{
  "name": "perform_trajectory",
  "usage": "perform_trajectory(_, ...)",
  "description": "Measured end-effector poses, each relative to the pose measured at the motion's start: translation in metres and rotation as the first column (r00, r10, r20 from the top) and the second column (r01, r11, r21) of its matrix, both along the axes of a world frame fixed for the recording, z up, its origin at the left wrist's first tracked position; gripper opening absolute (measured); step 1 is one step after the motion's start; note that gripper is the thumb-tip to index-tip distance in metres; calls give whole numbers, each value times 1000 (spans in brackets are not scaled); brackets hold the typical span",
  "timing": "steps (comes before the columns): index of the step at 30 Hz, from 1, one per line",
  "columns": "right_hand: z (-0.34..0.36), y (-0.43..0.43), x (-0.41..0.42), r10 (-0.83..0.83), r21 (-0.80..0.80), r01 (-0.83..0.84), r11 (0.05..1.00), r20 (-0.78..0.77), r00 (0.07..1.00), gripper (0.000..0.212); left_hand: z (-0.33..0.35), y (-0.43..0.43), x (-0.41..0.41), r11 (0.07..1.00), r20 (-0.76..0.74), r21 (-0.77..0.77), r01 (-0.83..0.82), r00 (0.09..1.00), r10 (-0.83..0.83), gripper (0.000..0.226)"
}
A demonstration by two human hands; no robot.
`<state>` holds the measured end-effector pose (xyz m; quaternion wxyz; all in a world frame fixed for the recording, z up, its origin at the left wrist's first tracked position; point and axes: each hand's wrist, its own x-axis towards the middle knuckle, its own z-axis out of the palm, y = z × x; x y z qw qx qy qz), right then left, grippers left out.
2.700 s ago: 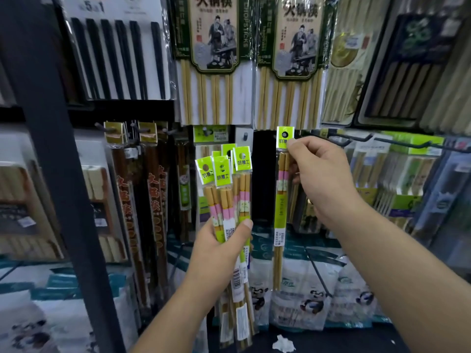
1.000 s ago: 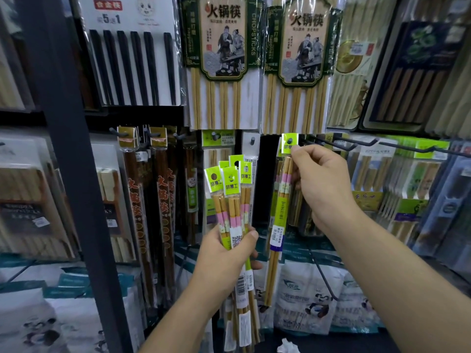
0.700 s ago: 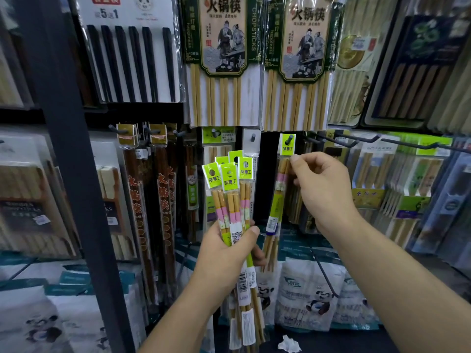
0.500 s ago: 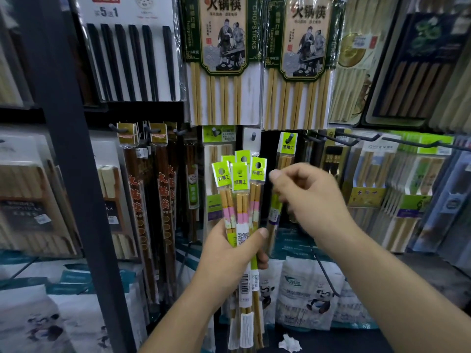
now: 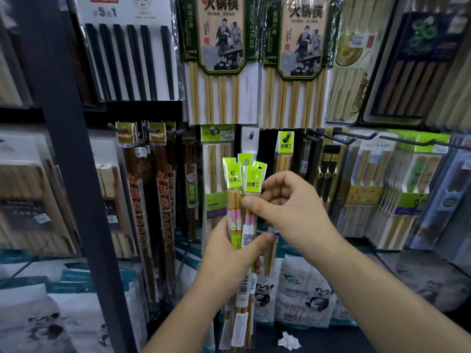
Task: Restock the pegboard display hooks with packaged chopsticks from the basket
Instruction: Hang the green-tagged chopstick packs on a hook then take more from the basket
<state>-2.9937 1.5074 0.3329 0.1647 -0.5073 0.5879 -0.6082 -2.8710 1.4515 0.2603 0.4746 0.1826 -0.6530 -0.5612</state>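
Observation:
My left hand (image 5: 229, 256) grips a bundle of several chopstick packs (image 5: 240, 189) with lime-green header cards, held upright in front of the pegboard. My right hand (image 5: 288, 212) has its thumb and fingers curled round the top of one pack in that bundle, just under its green header. One matching pack (image 5: 285, 151) hangs on a black hook (image 5: 288, 135) straight above my right hand. The basket is not in view.
Big hot-pot chopstick packs (image 5: 219, 59) hang above. Dark red chopstick packs (image 5: 142, 200) hang to the left beside a black upright post (image 5: 68, 149). Long bare hooks (image 5: 356, 137) jut out at the right over more packs. Panda-printed bags (image 5: 303, 299) lie below.
My right hand hung one pack on the hook, let go of it, then dropped left to the bundle and took hold of another pack. The left hand raised the bundle slightly.

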Motion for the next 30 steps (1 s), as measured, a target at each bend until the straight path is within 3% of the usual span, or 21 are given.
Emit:
perform_trajectory(2,1,1,0,4,33,-4,999,0,1000,30,2,1,2,1000,-11,-18,16,1000,-16,25)
perform_trajectory(6,2,1,-2,89,22,-92,996,117,989,24,4,2,4,998,-81,55,40,996,-36,56)
perform_trajectory(11,13,1,-5,28,-67,-15,998,190,981,14,4,-2,5,991,-81,128,-43,995,53,33)
perform_trajectory(16,40,-4,-20,-84,-159,117,980,203,976,28,3,-6,10,992,-31,93,-83,996,86,23)
perform_trajectory(24,50,-14,-27,-151,-102,171,980,181,972,37,3,-6,10,992,-30,106,-68,997,71,21)
perform_trajectory(30,41,-17,-31,-201,-88,214,973,136,970,31,4,-6,10,992,-31,118,-47,998,51,24)
